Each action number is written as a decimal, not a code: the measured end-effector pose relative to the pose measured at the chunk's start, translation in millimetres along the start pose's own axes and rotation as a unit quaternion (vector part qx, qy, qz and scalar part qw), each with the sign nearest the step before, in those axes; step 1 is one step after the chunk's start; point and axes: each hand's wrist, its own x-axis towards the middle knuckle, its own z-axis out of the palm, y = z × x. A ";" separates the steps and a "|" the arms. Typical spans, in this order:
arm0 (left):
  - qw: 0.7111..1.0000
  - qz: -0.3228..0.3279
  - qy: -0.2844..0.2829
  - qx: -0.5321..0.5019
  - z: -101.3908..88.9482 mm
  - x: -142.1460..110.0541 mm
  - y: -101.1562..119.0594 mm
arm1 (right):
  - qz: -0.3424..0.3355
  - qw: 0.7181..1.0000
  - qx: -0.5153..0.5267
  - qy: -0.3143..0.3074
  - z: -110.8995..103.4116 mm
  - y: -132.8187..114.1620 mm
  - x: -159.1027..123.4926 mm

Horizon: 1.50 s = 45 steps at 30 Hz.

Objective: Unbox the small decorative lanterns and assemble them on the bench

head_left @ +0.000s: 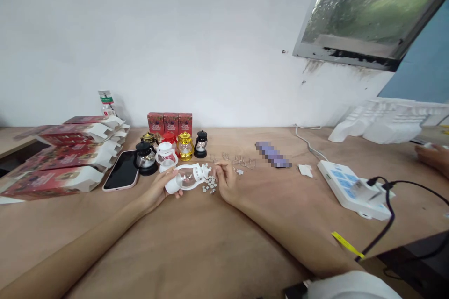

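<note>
The person's left hand (160, 190) grasps one white lantern (188, 178) by its base, fingers closed around it; the lantern lies tilted on its side above the surface (196, 247), its top toward the right hand (226, 181). The right hand's fingers are curled just beside that top; whether they pinch anything cannot be told.

Six more lanterns stand in a cluster behind: two black ones (145, 159), one white one (166, 155), one gold one (185, 145), one bronze-coloured one (149, 138) and one red one (169, 138). The red and bronze-coloured ones are partly hidden by those in front. The held lantern's clear body shows no readable contents.

Three upright red boxes (170, 123) stand behind the cluster, their insides out of sight. At the left lie several red cartons (52, 182), overlapping too much for a sure count, some cut off by the edge. One bottle (107, 103) is half hidden behind them; one phone (121, 170) lies beside them.

Small pale discs (209, 185), roughly a dozen or more, lie between the hands, with bent wires (240, 160) beyond. One purple item (273, 154) is pixelated. One power strip (354, 189) lies at the right. Another person's hand (433, 156) is cut off at the right edge.
</note>
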 end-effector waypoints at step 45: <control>0.999 0.003 0.014 -0.029 -0.3 -0.8 3.6 | 0.183 0.790 -0.581 -0.073 -139.2 19.8 14.9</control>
